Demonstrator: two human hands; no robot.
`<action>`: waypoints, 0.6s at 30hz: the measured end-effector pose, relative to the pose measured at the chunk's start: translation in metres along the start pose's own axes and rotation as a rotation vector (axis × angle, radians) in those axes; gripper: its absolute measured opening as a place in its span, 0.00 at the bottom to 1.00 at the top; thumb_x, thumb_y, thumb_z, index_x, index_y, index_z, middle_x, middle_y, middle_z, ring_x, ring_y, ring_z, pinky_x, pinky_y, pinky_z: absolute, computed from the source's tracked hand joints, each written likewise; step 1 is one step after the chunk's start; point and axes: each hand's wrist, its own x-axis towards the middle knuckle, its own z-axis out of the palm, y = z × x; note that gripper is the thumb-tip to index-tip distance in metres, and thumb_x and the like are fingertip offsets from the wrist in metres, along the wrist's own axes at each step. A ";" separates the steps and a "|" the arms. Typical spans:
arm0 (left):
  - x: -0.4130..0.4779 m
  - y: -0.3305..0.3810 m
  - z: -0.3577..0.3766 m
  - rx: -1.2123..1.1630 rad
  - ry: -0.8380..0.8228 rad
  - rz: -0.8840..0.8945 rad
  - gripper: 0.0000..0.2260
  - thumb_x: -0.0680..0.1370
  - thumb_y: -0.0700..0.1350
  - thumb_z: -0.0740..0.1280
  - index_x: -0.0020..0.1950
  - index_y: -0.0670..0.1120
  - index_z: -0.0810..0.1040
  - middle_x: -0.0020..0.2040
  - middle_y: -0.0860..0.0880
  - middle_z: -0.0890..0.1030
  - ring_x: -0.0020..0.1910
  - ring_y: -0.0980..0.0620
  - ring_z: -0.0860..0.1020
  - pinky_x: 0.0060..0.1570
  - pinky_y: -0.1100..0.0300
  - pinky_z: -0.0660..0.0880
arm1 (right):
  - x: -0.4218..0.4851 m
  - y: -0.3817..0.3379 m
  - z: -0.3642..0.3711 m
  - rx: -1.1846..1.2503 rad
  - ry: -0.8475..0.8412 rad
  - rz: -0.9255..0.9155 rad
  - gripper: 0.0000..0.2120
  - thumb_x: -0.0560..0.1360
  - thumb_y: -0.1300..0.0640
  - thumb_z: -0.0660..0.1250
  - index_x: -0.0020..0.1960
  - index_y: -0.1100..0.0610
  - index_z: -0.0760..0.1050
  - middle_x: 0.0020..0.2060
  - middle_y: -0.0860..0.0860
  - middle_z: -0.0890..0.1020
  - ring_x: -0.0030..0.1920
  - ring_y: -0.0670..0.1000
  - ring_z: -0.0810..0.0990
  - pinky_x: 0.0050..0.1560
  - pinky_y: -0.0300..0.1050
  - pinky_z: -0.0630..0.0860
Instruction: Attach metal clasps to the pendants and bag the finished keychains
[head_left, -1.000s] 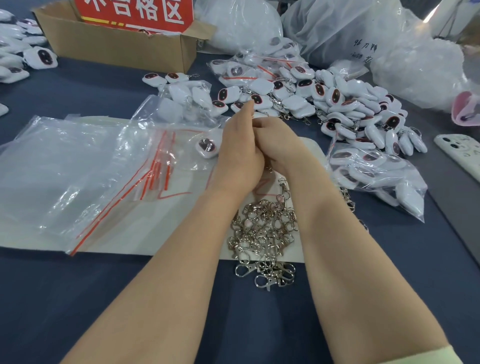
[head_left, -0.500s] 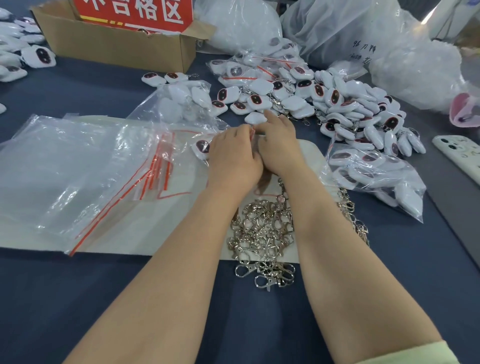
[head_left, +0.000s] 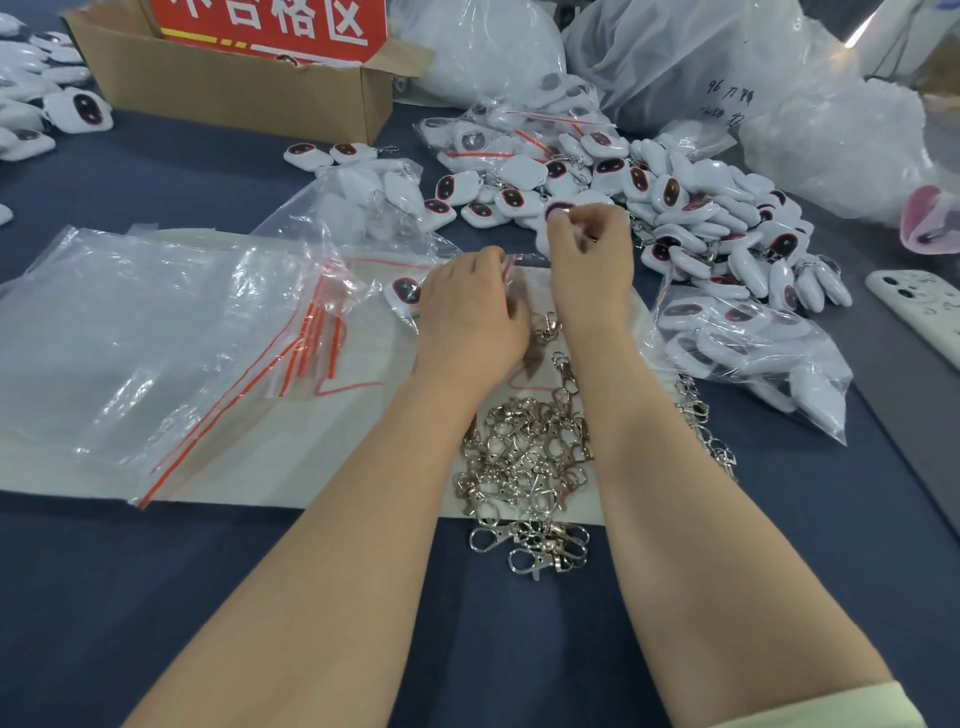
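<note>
White rounded plastic pendants with dark, red-rimmed oval faces (head_left: 670, 208) lie heaped on the dark blue table (head_left: 156, 597) beyond the hands, and some are sealed in clear bags. One bagged pendant (head_left: 406, 291) sits inside a small clear red-striped zip bag (head_left: 384, 265) on a cream mat (head_left: 260, 457). The left hand (head_left: 467, 317) lies palm down on that bag, fingers curled, gripping its mouth. The right hand (head_left: 592, 254) is at the near edge of the heap, fingers bent, thumb and forefinger pinching a single pendant (head_left: 558, 209). A tangle of silver metal swivel clasps (head_left: 524, 457) lies between the forearms on the mat's near edge. A stack of clear zip bags (head_left: 130, 353) lies to the left
</note>
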 end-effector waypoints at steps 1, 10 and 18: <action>0.000 0.000 0.000 -0.001 0.000 0.004 0.17 0.75 0.42 0.62 0.63 0.40 0.71 0.59 0.41 0.76 0.60 0.42 0.72 0.58 0.54 0.63 | 0.001 -0.001 -0.001 0.088 0.033 0.072 0.08 0.76 0.56 0.67 0.53 0.56 0.70 0.47 0.49 0.77 0.51 0.50 0.76 0.56 0.45 0.72; 0.001 -0.002 0.002 -0.006 0.013 0.010 0.16 0.75 0.42 0.62 0.63 0.41 0.71 0.58 0.42 0.77 0.59 0.42 0.72 0.57 0.55 0.63 | 0.004 -0.003 -0.001 0.422 -0.166 0.276 0.07 0.77 0.65 0.66 0.41 0.57 0.74 0.35 0.52 0.75 0.37 0.50 0.72 0.41 0.46 0.71; 0.001 -0.003 0.003 0.013 0.016 0.006 0.16 0.75 0.44 0.62 0.62 0.41 0.71 0.58 0.42 0.77 0.60 0.42 0.72 0.57 0.54 0.63 | 0.000 -0.008 -0.001 0.592 -0.246 0.297 0.02 0.80 0.64 0.62 0.51 0.63 0.72 0.39 0.56 0.79 0.38 0.50 0.80 0.42 0.41 0.80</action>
